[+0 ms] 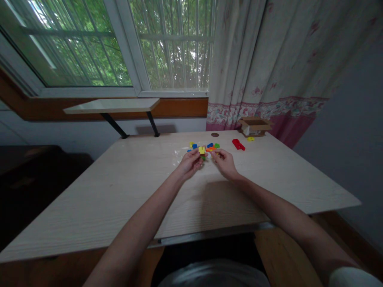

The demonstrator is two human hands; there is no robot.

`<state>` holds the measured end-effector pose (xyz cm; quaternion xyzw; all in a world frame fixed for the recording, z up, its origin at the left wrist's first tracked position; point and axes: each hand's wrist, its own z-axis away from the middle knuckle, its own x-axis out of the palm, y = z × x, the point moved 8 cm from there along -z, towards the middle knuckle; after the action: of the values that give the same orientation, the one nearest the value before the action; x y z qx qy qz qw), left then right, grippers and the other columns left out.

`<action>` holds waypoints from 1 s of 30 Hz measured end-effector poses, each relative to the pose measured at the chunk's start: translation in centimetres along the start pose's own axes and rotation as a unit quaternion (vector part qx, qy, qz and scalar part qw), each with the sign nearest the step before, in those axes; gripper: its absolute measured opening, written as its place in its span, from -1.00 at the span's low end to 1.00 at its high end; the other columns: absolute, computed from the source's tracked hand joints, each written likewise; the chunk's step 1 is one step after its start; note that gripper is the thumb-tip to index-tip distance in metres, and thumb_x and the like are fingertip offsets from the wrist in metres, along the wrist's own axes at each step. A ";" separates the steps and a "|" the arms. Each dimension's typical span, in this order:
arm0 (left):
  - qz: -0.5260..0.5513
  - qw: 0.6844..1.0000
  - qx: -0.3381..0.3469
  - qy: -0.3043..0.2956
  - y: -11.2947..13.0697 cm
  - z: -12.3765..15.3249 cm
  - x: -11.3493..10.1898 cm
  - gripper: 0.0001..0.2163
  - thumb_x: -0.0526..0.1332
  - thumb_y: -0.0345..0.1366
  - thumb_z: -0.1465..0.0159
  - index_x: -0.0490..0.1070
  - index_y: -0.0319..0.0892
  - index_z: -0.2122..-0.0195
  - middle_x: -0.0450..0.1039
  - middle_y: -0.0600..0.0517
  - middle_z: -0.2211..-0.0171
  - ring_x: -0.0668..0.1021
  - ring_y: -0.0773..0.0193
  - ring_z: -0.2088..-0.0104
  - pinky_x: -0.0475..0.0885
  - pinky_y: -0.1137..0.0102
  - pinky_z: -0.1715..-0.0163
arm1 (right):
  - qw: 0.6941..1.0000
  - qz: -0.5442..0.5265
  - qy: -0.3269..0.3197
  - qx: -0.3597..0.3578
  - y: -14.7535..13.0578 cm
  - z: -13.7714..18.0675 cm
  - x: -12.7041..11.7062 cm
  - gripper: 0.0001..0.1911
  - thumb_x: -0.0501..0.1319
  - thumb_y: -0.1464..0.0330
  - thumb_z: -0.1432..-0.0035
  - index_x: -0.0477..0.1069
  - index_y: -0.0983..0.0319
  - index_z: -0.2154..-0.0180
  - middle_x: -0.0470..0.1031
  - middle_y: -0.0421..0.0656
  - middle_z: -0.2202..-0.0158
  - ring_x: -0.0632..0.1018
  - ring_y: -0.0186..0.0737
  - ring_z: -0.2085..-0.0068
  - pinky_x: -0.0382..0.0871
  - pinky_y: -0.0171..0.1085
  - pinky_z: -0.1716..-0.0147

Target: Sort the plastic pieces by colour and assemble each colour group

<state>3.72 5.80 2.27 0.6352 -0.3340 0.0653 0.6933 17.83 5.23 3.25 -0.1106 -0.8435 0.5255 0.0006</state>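
My left hand (190, 163) is closed, its fingertips pinching a small yellow plastic block (201, 150) above the desk. Opposite it, my right hand (225, 162) is closed too, with thumb and fingers at a small orange plastic piece (211, 149). The two hands are a short gap apart. Small loose pieces lie just beyond them, among them a blue piece (195, 146), another blue piece (210, 145) and a green piece (217, 146). The hands partly cover this group, and the exact shapes are too small to make out.
Right of my hands lies a red plastic piece (238, 144). Farther back are a yellow piece (250, 139), an open cardboard box (259, 128) and a brown disc (214, 134). A raised white shelf (112, 105) stands at the desk's (119, 199) back left.
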 end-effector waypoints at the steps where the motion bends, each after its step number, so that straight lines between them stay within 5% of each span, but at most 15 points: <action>1: 0.001 1.000 0.000 -0.001 0.0 0.0 0.0 -0.69 0.37 -0.30 -0.01 0.43 -0.23 0.21 0.50 0.01 0.41 0.38 0.54 0.64 0.23 0.63 0.71 | 1.000 -0.001 0.001 0.001 0.0 0.0 0.0 -0.63 0.22 0.08 0.00 0.50 0.26 0.35 0.51 -0.13 0.39 0.37 -0.36 0.49 0.29 -0.32 0.45; 9: 0.001 1.000 0.006 0.003 0.1 -0.2 -0.1 -0.66 0.40 -0.28 0.05 0.44 -0.22 0.23 0.50 0.01 0.43 0.37 0.53 0.65 0.20 0.61 0.72 | 1.000 -0.002 -0.001 -0.001 0.4 -0.1 0.0 -0.66 0.22 0.09 0.00 0.49 0.25 0.35 0.48 -0.15 0.43 0.33 -0.37 0.52 0.25 -0.33 0.50; 18: -0.072 0.991 0.083 0.080 1.0 -0.7 -1.4 -0.51 0.46 -0.18 0.20 0.44 -0.23 0.24 0.38 0.14 0.59 0.27 0.55 0.71 0.05 0.57 0.74 | 1.000 0.006 -0.012 -0.006 0.3 0.0 0.2 -0.67 0.24 0.11 0.02 0.51 0.24 0.35 0.51 -0.13 0.37 0.33 -0.37 0.53 0.26 -0.33 0.50; 30: -0.169 0.971 0.131 0.106 2.4 0.0 -0.6 -0.55 0.46 -0.28 0.27 0.49 -0.25 0.30 0.41 0.10 0.52 0.34 0.50 0.61 0.23 0.53 0.60 | 0.999 -0.010 -0.011 0.050 1.5 0.0 0.6 -0.63 0.28 0.12 0.11 0.50 0.29 0.36 0.40 -0.21 0.55 0.29 -0.39 0.55 0.16 -0.36 0.57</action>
<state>2.02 6.46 3.90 0.7570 -0.1348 0.0576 0.6368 17.53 6.00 1.84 -0.0963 -0.8171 0.5684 0.0026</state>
